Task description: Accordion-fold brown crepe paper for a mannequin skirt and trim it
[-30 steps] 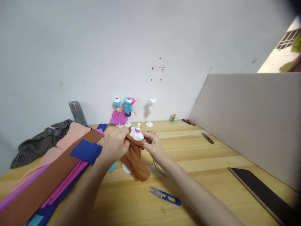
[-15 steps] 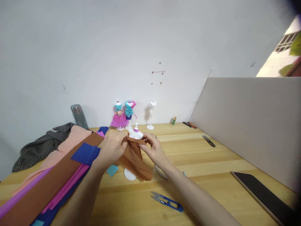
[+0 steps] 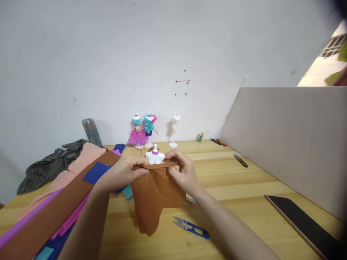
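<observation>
A small white mannequin bust (image 3: 154, 157) with a purple collar stands in front of me, and a brown sheet of fabric (image 3: 155, 191) hangs across its front. My left hand (image 3: 123, 172) pinches the sheet's folded top edge at the left. My right hand (image 3: 183, 170) grips the same edge at the right, fingers curled over it. The sheet spreads wide between the two hands and drapes down over the wooden table (image 3: 244, 187). The mannequin's stand is hidden behind the fabric.
Blue thread snips (image 3: 192, 228) lie just right of the hanging fabric. Strips of brown, pink, blue and peach fabric (image 3: 56, 206) are piled at the left beside a striped cloth (image 3: 48, 162). Two dressed mannequins (image 3: 142, 130) and a bare white one (image 3: 175, 128) stand by the wall. A dark tablet (image 3: 300, 220) lies at the right.
The brown fabric, bunched round the mannequin before, is now opened out flat between my hands. My hands have moved apart along its top edge, and the bust has turned upright.
</observation>
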A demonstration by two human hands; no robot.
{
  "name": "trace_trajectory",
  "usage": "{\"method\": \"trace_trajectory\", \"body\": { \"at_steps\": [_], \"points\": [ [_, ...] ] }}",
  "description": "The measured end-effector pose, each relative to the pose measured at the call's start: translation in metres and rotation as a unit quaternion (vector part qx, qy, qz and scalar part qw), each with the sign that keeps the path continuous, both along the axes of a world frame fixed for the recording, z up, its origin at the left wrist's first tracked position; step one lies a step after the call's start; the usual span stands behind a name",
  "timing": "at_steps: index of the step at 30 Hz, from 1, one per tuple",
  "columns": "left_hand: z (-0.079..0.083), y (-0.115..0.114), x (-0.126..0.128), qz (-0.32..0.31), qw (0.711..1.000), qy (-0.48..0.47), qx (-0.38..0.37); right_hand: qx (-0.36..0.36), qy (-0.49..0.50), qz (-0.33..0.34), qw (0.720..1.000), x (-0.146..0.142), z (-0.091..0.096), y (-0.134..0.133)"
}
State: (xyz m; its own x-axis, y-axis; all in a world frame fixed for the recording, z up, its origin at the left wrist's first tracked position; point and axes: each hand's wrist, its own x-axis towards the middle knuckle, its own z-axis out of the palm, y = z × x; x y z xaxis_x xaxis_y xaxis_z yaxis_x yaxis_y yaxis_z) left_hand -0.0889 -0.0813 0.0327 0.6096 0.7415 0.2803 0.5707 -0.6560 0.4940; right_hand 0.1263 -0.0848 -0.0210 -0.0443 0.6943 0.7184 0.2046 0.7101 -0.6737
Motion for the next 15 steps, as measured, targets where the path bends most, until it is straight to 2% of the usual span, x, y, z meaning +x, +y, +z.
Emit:
{"method": "trace_trajectory", "body": {
  "at_steps": [4, 9, 15],
  "points": [
    [-0.001, 0.002, 0.004, -0.006, 0.999, -0.009, -0.031, 0.008, -0.028, 0.035, 0.999, 0.004, 0.003, 0.000],
    [0.002, 0.005, -0.003, 0.000, 0.998, -0.056, -0.023, -0.075, -0.003, 0.125, 0.989, 0.015, 0.011, 0.003],
    [0.001, 0.011, -0.008, -0.026, 0.998, -0.007, -0.058, -0.148, -0.035, 0.258, 0.954, 0.029, 0.007, 0.015]
  ]
}}
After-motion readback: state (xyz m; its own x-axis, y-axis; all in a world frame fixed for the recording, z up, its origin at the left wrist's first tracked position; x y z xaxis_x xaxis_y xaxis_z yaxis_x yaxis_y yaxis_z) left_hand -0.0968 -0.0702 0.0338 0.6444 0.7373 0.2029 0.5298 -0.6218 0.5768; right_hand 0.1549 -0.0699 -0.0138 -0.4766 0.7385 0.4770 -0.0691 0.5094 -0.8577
